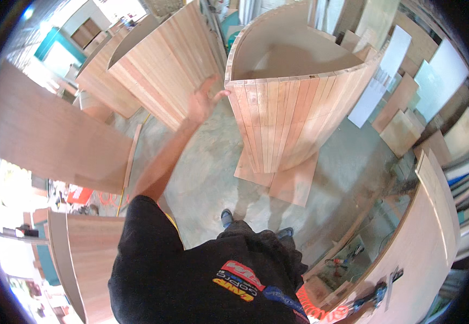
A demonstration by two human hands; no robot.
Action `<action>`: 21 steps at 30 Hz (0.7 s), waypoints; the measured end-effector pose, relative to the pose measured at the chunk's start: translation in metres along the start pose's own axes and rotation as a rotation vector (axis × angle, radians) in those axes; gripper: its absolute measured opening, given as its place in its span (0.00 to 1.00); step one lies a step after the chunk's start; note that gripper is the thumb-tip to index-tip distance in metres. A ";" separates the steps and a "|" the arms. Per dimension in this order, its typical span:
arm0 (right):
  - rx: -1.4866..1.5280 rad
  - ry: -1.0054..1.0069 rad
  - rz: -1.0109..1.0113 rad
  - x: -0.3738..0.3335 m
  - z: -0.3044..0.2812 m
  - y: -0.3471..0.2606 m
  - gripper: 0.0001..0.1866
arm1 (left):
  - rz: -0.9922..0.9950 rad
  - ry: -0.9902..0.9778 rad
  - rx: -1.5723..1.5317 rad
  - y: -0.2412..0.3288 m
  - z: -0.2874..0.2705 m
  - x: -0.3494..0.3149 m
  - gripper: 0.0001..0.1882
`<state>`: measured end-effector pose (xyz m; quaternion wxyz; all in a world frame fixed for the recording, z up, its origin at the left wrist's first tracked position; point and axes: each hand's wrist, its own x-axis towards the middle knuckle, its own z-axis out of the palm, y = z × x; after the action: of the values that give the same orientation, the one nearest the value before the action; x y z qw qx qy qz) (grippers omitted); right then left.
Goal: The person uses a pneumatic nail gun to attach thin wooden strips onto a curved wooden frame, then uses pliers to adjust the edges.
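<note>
My left hand (pixel 202 101) reaches forward with its fingers stretched apart and holds nothing. Its thumb is at the left corner of a tall curved wooden shell (pixel 283 119), touching it or very close. Narrow vertical wood strips make up the shell's outer face, and its hollow inside is smooth and greyish. The shell stands upright on flat pieces of plywood (pixel 294 186) on the floor. Left of my hand stands a second curved, strip-clad shell (pixel 164 62). My right hand is out of the picture.
A broad wooden panel (pixel 56 129) spans the left side. Sheets and boards (pixel 402 121) lean at the right. On a pale curved panel (pixel 423 243) lies a power tool (pixel 375 296), near a coiled orange hose (pixel 321 310). The concrete floor (pixel 202 178) shows between the pieces.
</note>
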<state>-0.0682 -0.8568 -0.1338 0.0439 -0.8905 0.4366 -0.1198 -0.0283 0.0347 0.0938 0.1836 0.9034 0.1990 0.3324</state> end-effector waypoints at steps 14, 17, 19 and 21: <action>-0.103 -0.166 -0.150 0.014 0.028 -0.060 0.23 | -0.413 0.622 -0.149 0.101 0.080 -0.011 0.38; -0.110 -0.158 -0.166 0.023 0.023 -0.064 0.24 | -0.412 0.647 0.013 0.099 0.083 -0.011 0.39; -0.111 -0.157 -0.174 0.026 0.021 -0.065 0.24 | -0.476 0.560 -0.034 0.103 0.078 -0.009 0.40; -0.120 -0.150 -0.180 0.026 0.019 -0.063 0.24 | -0.527 0.478 -0.051 0.109 0.070 -0.007 0.40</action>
<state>0.0004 -0.8391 -0.1359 0.0122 -0.9336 0.3569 -0.0301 0.0400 -0.0760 0.0905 0.2336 0.7128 0.4541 0.4807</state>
